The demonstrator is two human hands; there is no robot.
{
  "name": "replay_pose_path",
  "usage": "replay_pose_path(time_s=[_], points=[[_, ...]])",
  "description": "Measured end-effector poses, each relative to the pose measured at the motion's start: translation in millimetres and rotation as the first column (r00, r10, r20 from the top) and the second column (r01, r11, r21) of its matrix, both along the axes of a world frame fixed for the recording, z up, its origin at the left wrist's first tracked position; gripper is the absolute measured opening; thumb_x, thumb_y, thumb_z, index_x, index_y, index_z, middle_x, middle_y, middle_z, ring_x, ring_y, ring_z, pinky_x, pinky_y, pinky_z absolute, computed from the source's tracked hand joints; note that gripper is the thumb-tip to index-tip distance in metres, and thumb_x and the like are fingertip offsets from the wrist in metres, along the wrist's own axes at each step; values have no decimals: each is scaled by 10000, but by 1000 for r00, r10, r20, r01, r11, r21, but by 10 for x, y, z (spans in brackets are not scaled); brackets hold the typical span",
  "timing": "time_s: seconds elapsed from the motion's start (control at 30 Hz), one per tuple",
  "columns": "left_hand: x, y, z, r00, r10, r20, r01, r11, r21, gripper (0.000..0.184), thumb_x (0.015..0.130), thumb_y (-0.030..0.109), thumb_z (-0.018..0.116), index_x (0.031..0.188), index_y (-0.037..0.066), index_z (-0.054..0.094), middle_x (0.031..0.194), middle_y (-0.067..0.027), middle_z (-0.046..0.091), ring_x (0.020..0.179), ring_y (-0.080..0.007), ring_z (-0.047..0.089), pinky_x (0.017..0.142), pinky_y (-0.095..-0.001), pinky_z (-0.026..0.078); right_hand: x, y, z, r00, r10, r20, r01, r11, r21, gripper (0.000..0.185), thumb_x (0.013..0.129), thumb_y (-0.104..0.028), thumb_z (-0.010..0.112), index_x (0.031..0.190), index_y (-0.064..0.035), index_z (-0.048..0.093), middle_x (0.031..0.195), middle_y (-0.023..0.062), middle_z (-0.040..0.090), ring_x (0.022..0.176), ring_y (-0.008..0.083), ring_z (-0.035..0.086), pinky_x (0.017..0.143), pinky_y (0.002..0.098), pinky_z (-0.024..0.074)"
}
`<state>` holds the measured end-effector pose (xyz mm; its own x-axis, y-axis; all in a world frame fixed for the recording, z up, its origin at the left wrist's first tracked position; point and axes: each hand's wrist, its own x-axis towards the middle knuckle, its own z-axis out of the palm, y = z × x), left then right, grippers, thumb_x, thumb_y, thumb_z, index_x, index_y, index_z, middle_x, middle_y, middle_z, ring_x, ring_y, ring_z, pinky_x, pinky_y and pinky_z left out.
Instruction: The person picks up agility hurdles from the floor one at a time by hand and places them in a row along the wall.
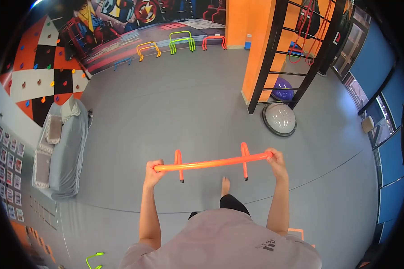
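Observation:
An orange-red hurdle is held up in front of my body, its long bar running nearly level. My left hand is wrapped round the bar's left end. Round the right end close the fingers of my right hand. Two bent legs with black tips hang from the bar between my hands. Below the bar, one bare foot shows on the grey floor.
A sofa with cushions stands at the left. Several small hurdles line the far wall, a green one among them. At the right are a black ladder frame and a grey balance dome. Another green hurdle lies bottom left.

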<state>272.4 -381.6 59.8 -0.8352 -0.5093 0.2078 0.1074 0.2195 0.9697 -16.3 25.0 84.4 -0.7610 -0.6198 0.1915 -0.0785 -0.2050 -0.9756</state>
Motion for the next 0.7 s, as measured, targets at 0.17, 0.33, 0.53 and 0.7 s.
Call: replay_pose_path(time_s=[0.17,0.33,0.53,0.7], points=[[-1295,-527,-180,991,-114,-63,119,990,72,384,800,175,733,612,66,415,605,50,329,580,-71,284,519,-268,224,-1210,-606,-453,988,-141,65,141,990,-1,245,862,-207,721,977,-13,625,879,-9,554,846,101,496,793,262,410],[-2387,-1099,-145,998,55,-5,-54,982,181,473,910,293,655,577,71,404,570,59,315,541,-74,265,491,-276,198,-2466,-1473,-393,989,-122,82,124,992,-24,223,902,-246,661,919,-25,637,803,-20,542,793,79,481,736,244,398],[-3245,-1954,-168,891,211,402,-238,971,17,623,957,337,613,473,78,318,472,63,274,470,-74,212,434,-307,161,-3642,-2732,-10,985,171,-24,-134,846,516,444,912,-329,645,628,2,566,565,-27,474,557,81,427,525,279,353],[-4154,-2783,-355,751,93,654,-66,996,-66,659,938,392,621,449,36,359,431,11,272,429,-99,248,417,-329,212,-4589,-3794,-148,894,447,-13,-239,502,832,492,879,-396,680,617,5,567,514,27,448,507,109,428,494,320,347]])
